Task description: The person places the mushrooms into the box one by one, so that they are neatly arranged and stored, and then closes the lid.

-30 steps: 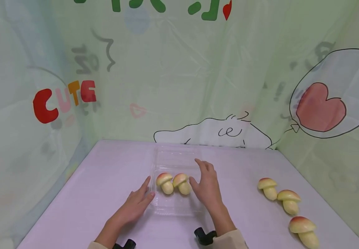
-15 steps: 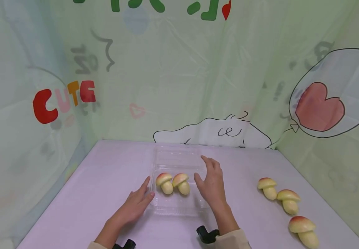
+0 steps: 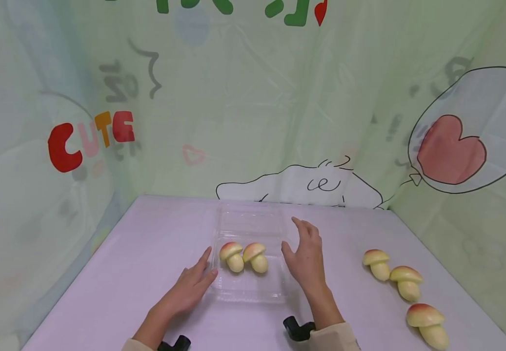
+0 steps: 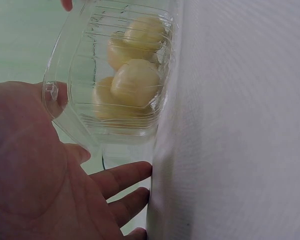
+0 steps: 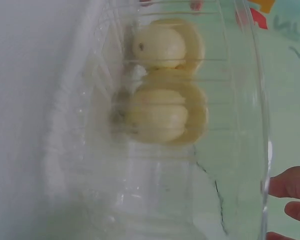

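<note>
A clear plastic clamshell box (image 3: pixel 250 288) lies with its lid folded back in the middle of the table. Two toy mushrooms, one at the left (image 3: pixel 232 257) and one beside it (image 3: pixel 256 257), sit side by side in its base. My left hand (image 3: pixel 188 288) is at the box's left side, fingers extended; in the left wrist view its thumb is by the transparent rim (image 4: pixel 65 120) and its fingertips meet the table. At the box's right side, my right hand (image 3: pixel 308 259) holds nothing, thumb and fingers spread. The right wrist view shows fingertips (image 5: pixel 290 184) by the rim.
Three more mushrooms stand in a slanting row on the right of the table: the far one (image 3: pixel 376 264), the middle one (image 3: pixel 406 282) and the near one (image 3: pixel 427 325). Printed curtains (image 3: pixel 253 107) enclose the lilac tabletop (image 3: pixel 160 234) at the back and sides.
My right hand has drawn away from the right mushroom, moving rightward to the box's side. My left hand and both mushrooms in the box have stayed where they were.
</note>
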A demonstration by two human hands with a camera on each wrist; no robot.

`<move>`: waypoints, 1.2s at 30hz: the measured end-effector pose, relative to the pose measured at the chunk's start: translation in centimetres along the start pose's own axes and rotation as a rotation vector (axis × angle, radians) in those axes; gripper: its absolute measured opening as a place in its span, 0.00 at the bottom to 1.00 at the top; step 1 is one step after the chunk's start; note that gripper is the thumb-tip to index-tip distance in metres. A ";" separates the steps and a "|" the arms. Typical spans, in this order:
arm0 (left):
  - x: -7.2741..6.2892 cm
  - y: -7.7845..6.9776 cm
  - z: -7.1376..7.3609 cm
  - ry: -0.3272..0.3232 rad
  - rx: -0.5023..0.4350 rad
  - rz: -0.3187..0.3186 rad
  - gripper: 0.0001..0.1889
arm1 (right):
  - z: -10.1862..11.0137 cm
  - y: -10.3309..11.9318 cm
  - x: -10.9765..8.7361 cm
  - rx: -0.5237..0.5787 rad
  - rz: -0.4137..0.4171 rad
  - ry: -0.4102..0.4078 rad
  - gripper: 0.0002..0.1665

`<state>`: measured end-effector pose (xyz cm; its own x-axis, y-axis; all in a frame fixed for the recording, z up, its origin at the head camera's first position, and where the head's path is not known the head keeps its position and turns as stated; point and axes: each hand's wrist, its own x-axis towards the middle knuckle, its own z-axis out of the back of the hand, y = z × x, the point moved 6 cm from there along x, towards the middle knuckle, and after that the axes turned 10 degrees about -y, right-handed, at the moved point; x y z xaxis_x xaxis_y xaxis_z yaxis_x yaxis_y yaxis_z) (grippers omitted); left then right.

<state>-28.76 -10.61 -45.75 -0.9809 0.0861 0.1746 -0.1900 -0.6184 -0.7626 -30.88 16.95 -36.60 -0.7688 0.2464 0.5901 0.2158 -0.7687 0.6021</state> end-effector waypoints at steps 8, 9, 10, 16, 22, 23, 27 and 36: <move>0.0 0.0 0.1 0.002 -0.009 0.001 0.35 | 0.4 -0.7 0.4 -0.009 -0.016 0.000 0.38; 0.0 0.0 0.1 0.002 -0.011 0.001 0.35 | 0.4 -0.8 0.4 -0.012 -0.019 0.000 0.38; 0.1 0.0 0.1 0.002 -0.012 0.001 0.35 | 0.5 -0.8 0.4 -0.016 -0.022 -0.001 0.38; 0.1 0.0 0.1 0.002 -0.018 0.003 0.35 | 0.9 -1.2 0.5 -0.031 -0.045 -0.002 0.37; 0.0 0.0 0.1 0.003 -0.012 0.009 0.35 | 1.3 -1.9 0.5 -0.045 -0.070 -0.004 0.37; 0.0 0.0 0.1 0.004 -0.012 0.010 0.36 | 1.4 -2.0 0.5 -0.046 -0.071 -0.007 0.37; 0.0 0.0 0.1 0.002 -0.014 0.005 0.36 | 1.7 -2.4 0.5 -0.049 -0.068 -0.012 0.37; 0.0 0.0 0.0 -0.001 -0.002 0.004 0.36 | 2.3 -3.1 0.6 -0.073 -0.062 -0.023 0.37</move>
<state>-28.73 -10.65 -45.74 -0.9815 0.0835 0.1722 -0.1866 -0.6174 -0.7642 -30.67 20.85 -36.91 -0.7652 0.3073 0.5657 0.1234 -0.7924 0.5973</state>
